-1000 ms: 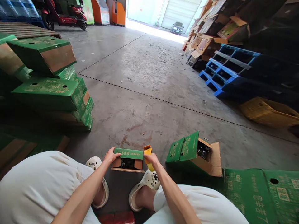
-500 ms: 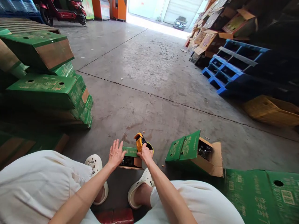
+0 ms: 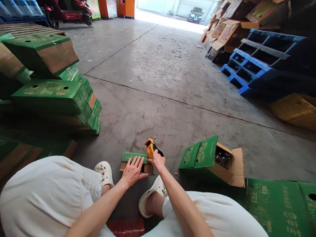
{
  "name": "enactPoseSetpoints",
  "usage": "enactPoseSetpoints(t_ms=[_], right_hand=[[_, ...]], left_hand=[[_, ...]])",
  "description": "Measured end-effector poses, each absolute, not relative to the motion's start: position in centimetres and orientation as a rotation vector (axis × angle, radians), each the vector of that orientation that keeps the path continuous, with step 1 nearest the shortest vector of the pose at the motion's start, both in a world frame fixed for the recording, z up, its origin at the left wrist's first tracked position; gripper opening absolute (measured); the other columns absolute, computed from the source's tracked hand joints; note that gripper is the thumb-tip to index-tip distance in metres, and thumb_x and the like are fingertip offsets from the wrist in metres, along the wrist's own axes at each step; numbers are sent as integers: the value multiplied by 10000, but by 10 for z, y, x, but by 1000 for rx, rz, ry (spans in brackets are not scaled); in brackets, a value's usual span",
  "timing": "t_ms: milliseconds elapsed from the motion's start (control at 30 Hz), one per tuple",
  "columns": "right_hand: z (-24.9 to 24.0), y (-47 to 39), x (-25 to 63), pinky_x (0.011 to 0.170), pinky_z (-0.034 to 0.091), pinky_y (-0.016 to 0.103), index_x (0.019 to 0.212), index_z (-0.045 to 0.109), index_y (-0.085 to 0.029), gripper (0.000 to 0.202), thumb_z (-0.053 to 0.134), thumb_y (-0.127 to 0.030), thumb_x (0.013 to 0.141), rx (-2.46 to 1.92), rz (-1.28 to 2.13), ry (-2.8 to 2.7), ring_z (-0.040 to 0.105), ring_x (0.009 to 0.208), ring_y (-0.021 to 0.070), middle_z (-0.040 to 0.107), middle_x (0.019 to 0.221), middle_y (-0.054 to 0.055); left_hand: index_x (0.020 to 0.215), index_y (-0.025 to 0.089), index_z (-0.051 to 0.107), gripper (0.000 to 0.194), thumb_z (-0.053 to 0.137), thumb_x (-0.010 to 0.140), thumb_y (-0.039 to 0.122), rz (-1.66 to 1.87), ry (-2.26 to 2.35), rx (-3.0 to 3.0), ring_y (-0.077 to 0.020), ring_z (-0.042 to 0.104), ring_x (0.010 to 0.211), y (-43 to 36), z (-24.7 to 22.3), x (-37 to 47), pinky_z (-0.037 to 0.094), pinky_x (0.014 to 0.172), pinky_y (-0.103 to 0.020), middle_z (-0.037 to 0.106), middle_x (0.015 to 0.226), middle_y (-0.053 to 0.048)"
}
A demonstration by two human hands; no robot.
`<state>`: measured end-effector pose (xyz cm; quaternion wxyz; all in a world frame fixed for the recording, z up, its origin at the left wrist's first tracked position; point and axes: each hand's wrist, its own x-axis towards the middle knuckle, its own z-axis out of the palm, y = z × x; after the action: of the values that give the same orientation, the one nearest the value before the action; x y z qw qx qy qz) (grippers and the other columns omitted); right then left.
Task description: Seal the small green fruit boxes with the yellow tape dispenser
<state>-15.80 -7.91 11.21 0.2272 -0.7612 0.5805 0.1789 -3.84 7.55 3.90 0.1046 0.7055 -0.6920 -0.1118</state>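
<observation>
Between my feet stands a small green cardboard box [image 3: 134, 156], its near side partly uncovered with something dark inside. My left hand [image 3: 134, 168] lies over this box, fingers stretched out across its top and front. My right hand [image 3: 157, 160] grips an orange tape dispenser [image 3: 151, 148] at the box's right end. The dispenser's front points up and to the left, and my fingers hide part of it. Whether it touches the cardboard I cannot tell.
To the right stands an open green box [image 3: 201, 154] with dark plastic inside, beside another green carton [image 3: 276, 204]. Stacked green boxes [image 3: 46, 95] rise at the left. Blue pallets [image 3: 249, 65] and a yellow crate [image 3: 296, 110] lie farther right. A red scooter [image 3: 66, 16] is parked behind.
My left hand has moved right, from the box's left end to its middle. My right hand keeps hold of the tape dispenser in nearly the same place. The view has shifted slightly.
</observation>
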Motion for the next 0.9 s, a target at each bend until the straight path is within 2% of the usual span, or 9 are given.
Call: enactPoseSetpoints(t_ms=[167,300,400,500,600,667,800,900], right_hand=[[115,-78,-158,996,432,404,1269,485,-156,525,787,-291,861,-2097,500,1602,705,1242,341,738,1282,243],[116,-75,-159,999,422,401,1307,467,-157,528,758,-268,881,-2098,470,1608,710,1235,328,749,1273,223],[118,-73,-160,996,419,404,1329,462,-153,566,774,-270,872,-2096,466,1614,714,1229,330,751,1263,229],[120,-70,-161,999,415,399,1332,466,-152,559,770,-275,880,-2109,471,1605,718,1219,322,753,1263,222],[122,-67,-162,1010,407,396,1328,468,-163,532,751,-285,894,-2129,472,1594,709,1235,312,747,1285,210],[123,-65,-162,1015,406,398,1326,472,-171,520,741,-276,894,-2136,472,1596,699,1250,311,742,1301,210],[127,-68,-164,981,432,387,1305,500,-189,496,737,-262,876,-2133,467,1595,712,1227,314,742,1309,201],[127,-75,-168,945,447,375,1257,527,-187,475,758,-299,857,-2141,456,1559,725,1193,325,752,1286,195]], left_hand=[[1680,197,317,887,494,991,726,-263,-1950,2175,-377,362,1569,45,19,-28,232,1272,-685,392,1687,-185],[1669,250,349,810,516,1002,677,-249,-1885,2190,-353,378,1561,32,-2,-29,128,1297,-692,478,1647,-144],[1675,262,336,834,558,981,669,-241,-1889,2196,-363,364,1565,36,-9,-31,96,1297,-698,471,1651,-145],[1702,242,254,1075,657,855,768,-292,-2006,2143,-417,285,1591,45,-8,-30,68,1280,-724,352,1712,-183],[1718,201,161,1463,820,577,836,-422,-2126,2123,-492,180,1606,51,-1,-29,16,1256,-752,210,1744,-251],[1721,185,115,1553,897,498,737,-472,-2159,2163,-501,163,1607,51,5,-31,-8,1255,-743,202,1739,-274],[1719,152,85,1458,884,546,485,-534,-2214,2199,-485,233,1595,48,14,-35,3,1276,-697,276,1711,-289],[1714,129,107,1409,851,556,424,-605,-2255,2147,-481,256,1589,43,21,-32,22,1294,-656,268,1708,-305]])
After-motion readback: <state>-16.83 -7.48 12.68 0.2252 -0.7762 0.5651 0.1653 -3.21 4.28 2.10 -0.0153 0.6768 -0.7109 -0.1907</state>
